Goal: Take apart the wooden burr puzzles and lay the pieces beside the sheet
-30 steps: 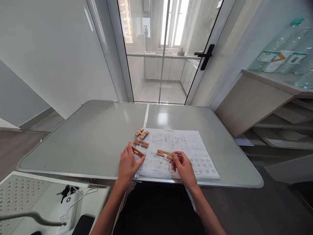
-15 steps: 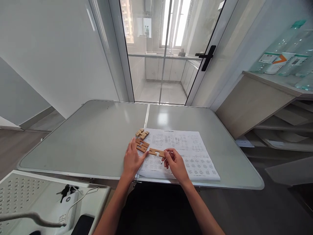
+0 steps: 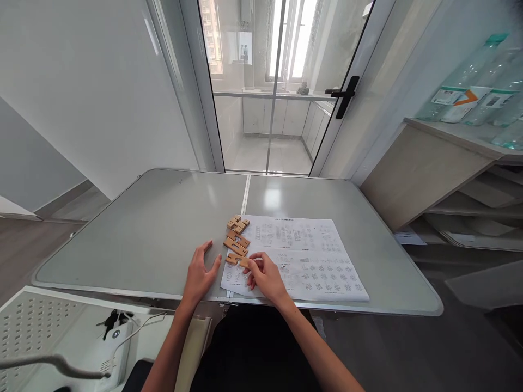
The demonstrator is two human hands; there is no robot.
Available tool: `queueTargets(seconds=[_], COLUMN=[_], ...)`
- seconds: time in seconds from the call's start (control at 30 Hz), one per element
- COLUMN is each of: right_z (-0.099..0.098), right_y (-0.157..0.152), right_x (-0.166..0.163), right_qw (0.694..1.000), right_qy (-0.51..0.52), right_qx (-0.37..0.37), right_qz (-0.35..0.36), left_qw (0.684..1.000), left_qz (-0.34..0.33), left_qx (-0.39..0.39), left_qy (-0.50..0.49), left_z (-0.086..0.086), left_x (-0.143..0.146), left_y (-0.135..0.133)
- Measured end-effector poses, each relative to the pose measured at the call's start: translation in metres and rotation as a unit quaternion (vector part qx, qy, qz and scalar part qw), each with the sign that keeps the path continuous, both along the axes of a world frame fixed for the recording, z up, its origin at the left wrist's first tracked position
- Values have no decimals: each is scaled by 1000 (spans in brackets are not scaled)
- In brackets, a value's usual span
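Several flat notched wooden puzzle pieces lie in a row at the left edge of a printed instruction sheet [image 3: 302, 256] on the grey table [image 3: 155, 228]. My right hand [image 3: 265, 279] is closed in a pinch on the nearest wooden piece [image 3: 237, 259], which rests on the sheet. Just beyond it lies a second wooden piece [image 3: 237, 243], and a small cluster of joined pieces [image 3: 237, 222] sits farther back. My left hand [image 3: 199, 272] hovers on the table left of the pieces, fingers spread and holding nothing.
A glass door with a black handle [image 3: 342, 95] stands behind the table. Wooden shelves [image 3: 457, 185] with plastic bottles [image 3: 469, 87] are on the right. A white perforated cart [image 3: 49, 326] with a power strip, cables and keys sits at the lower left.
My right hand carried its wooden piece leftward and set it down in line with the other pieces. My left hand let go of its piece and drew back to the left, open.
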State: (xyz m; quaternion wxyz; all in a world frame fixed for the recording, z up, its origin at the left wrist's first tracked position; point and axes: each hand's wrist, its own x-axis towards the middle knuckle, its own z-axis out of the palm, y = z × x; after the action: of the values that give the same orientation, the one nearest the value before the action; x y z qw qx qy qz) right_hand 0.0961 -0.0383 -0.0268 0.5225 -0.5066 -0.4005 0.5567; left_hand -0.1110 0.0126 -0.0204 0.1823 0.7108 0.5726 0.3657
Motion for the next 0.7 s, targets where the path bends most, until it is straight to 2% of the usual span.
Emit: queueTargets(seconds=[0.17, 0.33, 0.53, 0.6, 0.7], right_z=[-8, 5, 32, 34, 25], right_y=[6, -1, -29, -40, -54], right_x=[-25, -27, 9, 28, 61], right_qw=[999, 991, 989, 991, 999], right_qy=[23, 114, 101, 85, 20], right_qx=[-24, -39, -62, -47, -10], right_qz=[2, 49, 85, 90, 45], left_qw=[1000, 1000, 1000, 1000, 1000], left_qz=[1, -7, -9, -8, -7], left_qx=[14, 23, 25, 23, 24], left_qy=[9, 13, 16, 16, 17], left_z=[1, 0, 2, 2, 2], left_x=[2, 0, 0, 0, 0], left_y=[-1, -1, -2, -3, -3])
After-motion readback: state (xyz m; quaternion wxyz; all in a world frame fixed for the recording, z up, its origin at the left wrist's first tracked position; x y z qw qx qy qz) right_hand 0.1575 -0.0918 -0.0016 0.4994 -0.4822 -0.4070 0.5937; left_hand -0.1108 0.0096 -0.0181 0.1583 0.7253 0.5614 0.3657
